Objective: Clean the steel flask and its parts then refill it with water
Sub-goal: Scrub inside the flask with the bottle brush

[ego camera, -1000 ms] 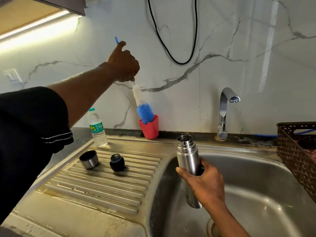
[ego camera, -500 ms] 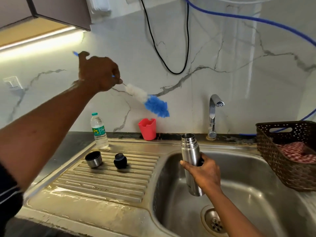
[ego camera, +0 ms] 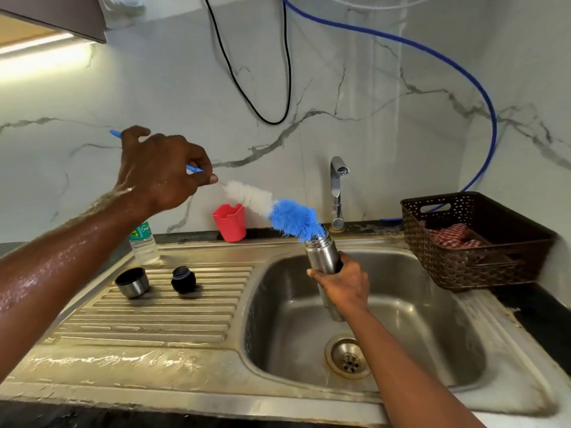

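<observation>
The flask in my right hand was brushed steel with a dull sheen, like the smooth, water-stained sink. My brush had fluffy white and blue bristles on a plastic handle. The red cup looked matt plastic, the basket perforated brown plastic.

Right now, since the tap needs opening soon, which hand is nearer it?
Right. The right hand grips the flask just below and in front of the tap; the left hand holds the brush well off to its left, over the drainboard.
</observation>
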